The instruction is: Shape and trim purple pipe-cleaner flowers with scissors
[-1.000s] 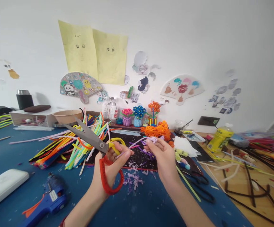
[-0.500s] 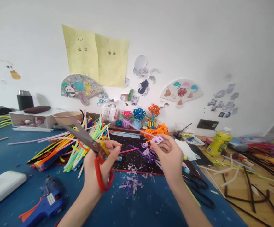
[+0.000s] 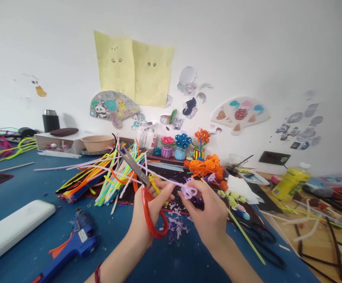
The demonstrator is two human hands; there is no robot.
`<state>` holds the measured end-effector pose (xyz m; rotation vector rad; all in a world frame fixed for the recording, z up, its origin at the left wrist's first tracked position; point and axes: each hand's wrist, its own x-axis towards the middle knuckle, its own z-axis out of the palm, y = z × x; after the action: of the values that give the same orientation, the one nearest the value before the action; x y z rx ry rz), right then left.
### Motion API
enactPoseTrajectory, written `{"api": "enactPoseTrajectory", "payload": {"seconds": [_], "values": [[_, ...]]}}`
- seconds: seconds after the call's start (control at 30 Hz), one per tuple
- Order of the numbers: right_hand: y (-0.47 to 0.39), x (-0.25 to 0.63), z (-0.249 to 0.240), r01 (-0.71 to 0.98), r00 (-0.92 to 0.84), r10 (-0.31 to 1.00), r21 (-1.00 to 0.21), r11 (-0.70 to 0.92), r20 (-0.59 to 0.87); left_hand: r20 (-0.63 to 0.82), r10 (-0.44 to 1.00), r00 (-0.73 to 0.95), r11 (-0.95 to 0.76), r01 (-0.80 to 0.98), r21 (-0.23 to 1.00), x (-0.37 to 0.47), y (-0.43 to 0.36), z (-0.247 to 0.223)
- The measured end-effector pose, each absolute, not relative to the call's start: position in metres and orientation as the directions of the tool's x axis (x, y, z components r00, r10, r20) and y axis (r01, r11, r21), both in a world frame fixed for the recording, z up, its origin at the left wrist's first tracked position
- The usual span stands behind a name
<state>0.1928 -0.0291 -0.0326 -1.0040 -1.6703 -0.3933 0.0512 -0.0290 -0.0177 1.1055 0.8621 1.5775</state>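
My left hand [image 3: 149, 208] holds a pair of scissors [image 3: 154, 213] with red and yellow handles, its blades pointing up and left, partly parted. My right hand [image 3: 210, 210] is closed on a light purple pipe-cleaner flower [image 3: 189, 191] made of small loops. A purple stem [image 3: 165, 177] runs left from the flower, past the fingertips of my left hand, towards the scissors. The two hands are close together over the dark mat. Below them lie purple fuzz scraps [image 3: 177, 226] on the blue tabletop.
Colourful pipe cleaners [image 3: 116, 177] lie left of the hands, with a blue glue gun [image 3: 80, 239] nearer me. Behind stand potted pipe-cleaner flowers [image 3: 183, 145] and an orange pile [image 3: 206, 166]. A yellow bottle [image 3: 290, 182] is at the right, a white case [image 3: 14, 232] at the left.
The hands have come closer together, my left hand moving right with the scissors. The flower's stem now reaches my left fingertips. The view has turned slightly left.
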Motion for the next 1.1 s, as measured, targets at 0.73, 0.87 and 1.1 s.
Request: {"api": "enactPoseTrajectory", "payload": {"seconds": [0.73, 0.87, 1.1], "values": [[-0.02, 0.205, -0.017, 0.389, -0.192, 0.823, -0.729, 0.563, 0.534, 0.226, 0.921, -0.318, -0.328, -0.316, 0.89, 0.026, -0.005, -0.012], [-0.021, 0.2, -0.017, 0.338, -0.295, 0.872, -0.811, 0.478, 0.391, 0.29, 0.935, -0.206, -0.33, -0.196, 0.924, 0.033, -0.011, -0.009], [-0.021, 0.197, -0.019, 0.298, -0.337, 0.893, -0.866, 0.403, 0.299, 0.275, 0.948, -0.16, -0.301, -0.169, 0.939, 0.036, -0.011, -0.013]]}}
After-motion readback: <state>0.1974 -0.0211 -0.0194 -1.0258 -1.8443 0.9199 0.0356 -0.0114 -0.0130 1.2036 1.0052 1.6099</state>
